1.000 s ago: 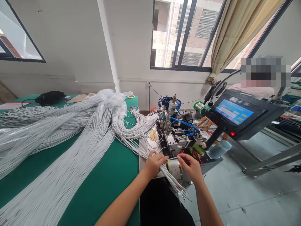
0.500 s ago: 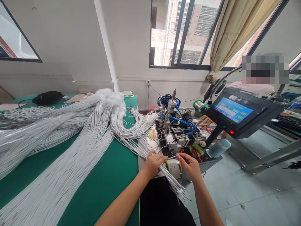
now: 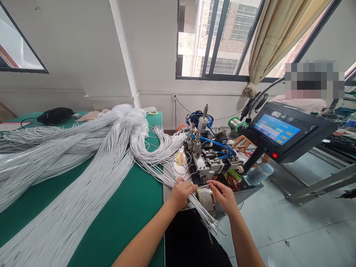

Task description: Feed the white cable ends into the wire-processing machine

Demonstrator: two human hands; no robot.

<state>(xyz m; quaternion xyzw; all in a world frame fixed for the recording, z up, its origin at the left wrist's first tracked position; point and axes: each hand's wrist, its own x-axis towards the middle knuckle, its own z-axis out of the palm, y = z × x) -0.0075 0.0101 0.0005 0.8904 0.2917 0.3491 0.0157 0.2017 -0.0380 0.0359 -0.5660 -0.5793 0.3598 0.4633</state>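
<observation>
Between my two hands runs a single white cable (image 3: 203,186), held just in front of the bench machine (image 3: 204,167). My left hand (image 3: 182,193) is closed on it and rests over a bundle of white cables (image 3: 204,213), whose stripped ends hang toward my lap. The fingertips of my right hand (image 3: 222,194) pinch the same cable near its end; the tip itself is too small to make out. Right below the held cable stands a round container with a paper label (image 3: 206,200).
Long white cables (image 3: 91,193) spread over the green table (image 3: 133,207) on the left. A control screen (image 3: 276,129) stands right of the machine, with a solder wire spool (image 3: 235,124) behind it. A clear plastic container (image 3: 260,174) sits below the screen. Another person (image 3: 299,102) is behind it.
My right fingertips have shifted very slightly left along the cable. My left hand stays nearly where it was, and the view has moved a little.
</observation>
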